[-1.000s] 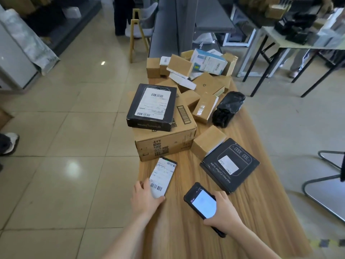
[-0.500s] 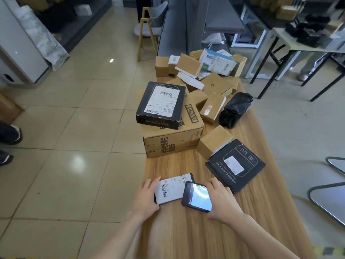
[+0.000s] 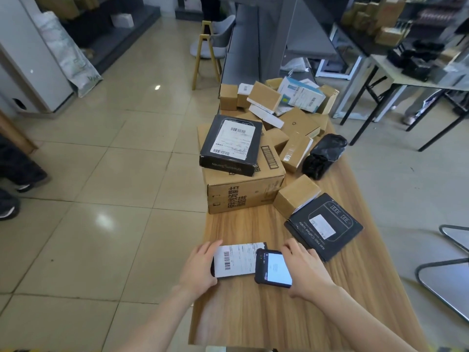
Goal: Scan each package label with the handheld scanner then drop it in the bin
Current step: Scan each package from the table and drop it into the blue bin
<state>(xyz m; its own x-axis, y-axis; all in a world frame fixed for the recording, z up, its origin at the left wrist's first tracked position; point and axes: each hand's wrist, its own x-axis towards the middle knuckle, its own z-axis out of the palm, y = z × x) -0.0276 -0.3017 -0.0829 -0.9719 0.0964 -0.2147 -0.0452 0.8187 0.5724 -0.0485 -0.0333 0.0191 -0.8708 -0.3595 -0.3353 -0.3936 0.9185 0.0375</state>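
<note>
A person's left hand (image 3: pixel 200 269) is gripping a flat labelled package (image 3: pixel 236 260) on the wooden table (image 3: pixel 253 318), while the right hand (image 3: pixel 308 269) is clasping the handheld scanner (image 3: pixel 274 269) overlapping its label; that overlap risks a misread.

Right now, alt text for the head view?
At the near end of a wooden table, the left hand steadies a small labelled package while the right hand holds the handheld scanner beside it. Unscanned boxes crowd the far end.
</note>
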